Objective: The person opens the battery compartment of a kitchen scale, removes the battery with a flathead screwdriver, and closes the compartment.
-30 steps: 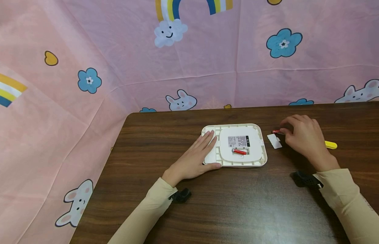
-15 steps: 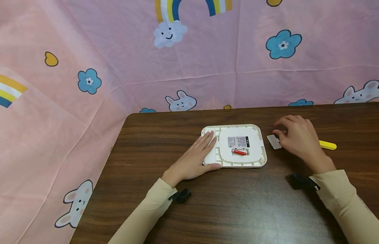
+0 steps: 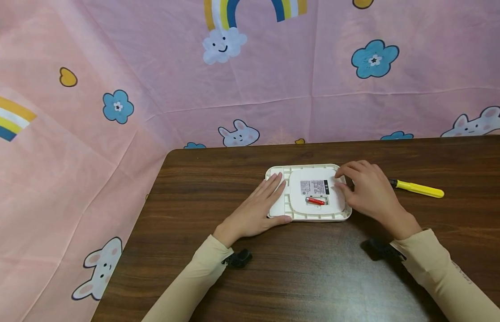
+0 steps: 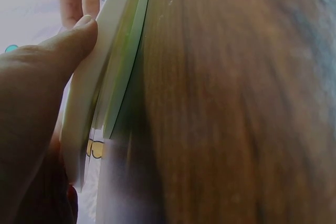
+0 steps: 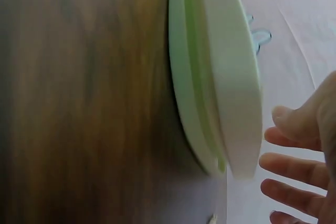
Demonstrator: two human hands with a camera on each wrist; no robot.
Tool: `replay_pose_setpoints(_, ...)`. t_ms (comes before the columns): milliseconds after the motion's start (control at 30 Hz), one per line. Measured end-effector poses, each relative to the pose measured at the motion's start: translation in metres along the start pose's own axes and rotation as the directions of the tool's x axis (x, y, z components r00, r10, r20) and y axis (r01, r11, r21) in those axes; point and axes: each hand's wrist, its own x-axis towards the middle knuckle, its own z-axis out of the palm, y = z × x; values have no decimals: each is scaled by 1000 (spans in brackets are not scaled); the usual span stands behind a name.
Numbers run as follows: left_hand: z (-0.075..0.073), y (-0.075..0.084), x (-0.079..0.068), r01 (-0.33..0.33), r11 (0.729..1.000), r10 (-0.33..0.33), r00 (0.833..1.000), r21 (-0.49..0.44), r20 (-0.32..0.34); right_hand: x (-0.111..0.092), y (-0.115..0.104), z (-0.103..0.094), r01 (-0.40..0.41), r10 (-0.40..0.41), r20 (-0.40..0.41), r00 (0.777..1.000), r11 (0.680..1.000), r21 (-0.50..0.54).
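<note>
A white, rounded device (image 3: pixel 284 205), which looks like a kitchen scale, lies upside down on the table with its label facing up. A red battery (image 3: pixel 315 201) lies in its small compartment. My left hand (image 3: pixel 255 208) rests flat over the device's left end, fingers straight, with the thumb along its front edge. My right hand (image 3: pixel 368 190) hovers at the device's right edge, thumb and forefinger close together. In the right wrist view its fingers (image 5: pixel 294 166) are bent beside the white side wall; whether something is pinched between the tips is hidden.
A yellow-handled tool (image 3: pixel 420 188) with a black collar lies right of the right hand, its far end hidden by the hand. The dark wooden table (image 3: pixel 306 273) ends at a back edge against a patterned pink cloth (image 3: pixel 274 80).
My right hand has moved left from beside the small white cover and red battery to the device's right edge. Both things are now out of sight. The left hand has stayed put.
</note>
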Motion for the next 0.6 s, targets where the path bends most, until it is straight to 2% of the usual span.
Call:
replay_pose_setpoints(333, 1, -1, 1, 0, 1000, 0, 1000, 1, -1, 0, -27, 16, 128, -130, 59, 990, 991, 39)
replay_pose_setpoints(600, 1, -1, 0, -1, 1000, 1, 1000, 1, -2, -3, -40, 24, 188, -191, 42, 981, 981, 53)
